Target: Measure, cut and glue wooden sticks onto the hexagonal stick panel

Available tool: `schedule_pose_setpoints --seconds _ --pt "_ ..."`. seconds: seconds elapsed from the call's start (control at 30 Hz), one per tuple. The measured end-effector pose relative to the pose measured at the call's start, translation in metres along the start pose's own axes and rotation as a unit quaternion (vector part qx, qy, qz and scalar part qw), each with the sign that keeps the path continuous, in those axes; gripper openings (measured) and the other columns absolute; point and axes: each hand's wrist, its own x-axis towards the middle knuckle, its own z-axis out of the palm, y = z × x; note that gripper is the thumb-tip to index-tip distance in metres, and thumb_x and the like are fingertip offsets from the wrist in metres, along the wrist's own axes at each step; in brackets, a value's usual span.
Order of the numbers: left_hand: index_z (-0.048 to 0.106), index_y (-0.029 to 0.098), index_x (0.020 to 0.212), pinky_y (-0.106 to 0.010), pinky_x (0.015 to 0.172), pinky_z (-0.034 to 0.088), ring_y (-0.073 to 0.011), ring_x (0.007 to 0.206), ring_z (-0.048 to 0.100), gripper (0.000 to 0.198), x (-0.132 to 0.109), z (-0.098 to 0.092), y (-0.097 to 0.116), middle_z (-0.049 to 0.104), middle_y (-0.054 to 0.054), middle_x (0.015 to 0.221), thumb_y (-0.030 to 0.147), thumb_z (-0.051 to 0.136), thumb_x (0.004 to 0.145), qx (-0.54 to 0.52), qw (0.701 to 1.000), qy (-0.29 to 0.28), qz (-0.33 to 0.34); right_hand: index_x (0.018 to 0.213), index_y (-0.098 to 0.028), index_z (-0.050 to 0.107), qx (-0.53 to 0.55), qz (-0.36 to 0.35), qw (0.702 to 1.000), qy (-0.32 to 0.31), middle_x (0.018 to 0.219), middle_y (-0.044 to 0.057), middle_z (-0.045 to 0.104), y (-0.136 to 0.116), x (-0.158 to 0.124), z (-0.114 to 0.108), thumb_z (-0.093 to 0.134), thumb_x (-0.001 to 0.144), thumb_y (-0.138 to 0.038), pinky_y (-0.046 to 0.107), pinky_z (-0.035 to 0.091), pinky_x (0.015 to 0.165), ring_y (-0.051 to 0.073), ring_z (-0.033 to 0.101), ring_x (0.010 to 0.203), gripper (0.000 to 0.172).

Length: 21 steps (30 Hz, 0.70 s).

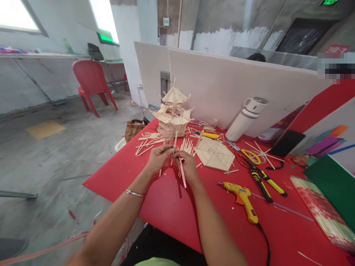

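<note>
My left hand [158, 158] is closed on a thin wooden stick [175, 137], which stands up from the fingertips. In my right hand [189, 163] is a pink pencil [182, 173], its rear end pointing down toward me; its other end is hidden by the fingers. The two hands nearly meet above the red table [163, 201]. Just behind them stands a pagoda model [173, 116] built of sticks. Loose sticks [151, 139] lie around its base. To the right of my right hand rests a hexagonal stick panel [215, 154].
A yellow glue gun [242, 197] lies at right with its cord toward me. Beyond it are cutting pliers [262, 181], yellow-handled scissors [251, 156], a white flask [245, 120] and a packet of sticks [321, 210]. A white board [210, 85] stands along the back.
</note>
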Motion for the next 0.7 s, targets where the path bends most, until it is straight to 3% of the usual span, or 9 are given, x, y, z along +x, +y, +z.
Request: schedule_pose_setpoints --seconds 0.23,0.43,0.7 --pt "0.077 0.014 0.087 -0.036 0.077 0.056 -0.018 0.073 0.068 0.033 -0.0032 0.002 0.0006 0.076 -0.007 0.079 0.037 0.085 0.065 0.005 1.0 -0.003 -0.005 0.078 -0.02 0.067 0.052 0.043 0.998 0.014 0.078 0.0 0.07 0.0075 -0.0078 0.0081 0.055 0.082 -0.026 0.023 0.048 0.07 0.014 0.063 0.068 0.013" --pt "0.076 0.013 0.088 -0.031 0.072 0.056 -0.0153 0.069 0.067 0.033 -0.005 0.0051 -0.0004 0.074 -0.006 0.077 0.035 0.086 0.065 -0.05 0.999 -0.011 -0.016 0.072 -0.022 0.061 0.021 0.087 0.996 0.014 0.07 -0.001 0.068 0.0065 -0.0101 0.01 0.055 0.081 -0.032 0.022 0.048 0.066 0.014 0.061 0.063 0.014" --pt "0.076 0.013 0.089 -0.033 0.07 0.057 -0.0179 0.071 0.069 0.034 -0.0053 0.0058 0.0021 0.075 -0.007 0.078 0.034 0.086 0.063 -0.066 0.997 -0.011 -0.027 0.072 -0.023 0.058 0.029 0.068 0.997 0.007 0.071 -0.003 0.068 0.011 -0.0098 0.0097 0.054 0.081 -0.03 0.021 0.049 0.066 0.013 0.062 0.062 0.012"
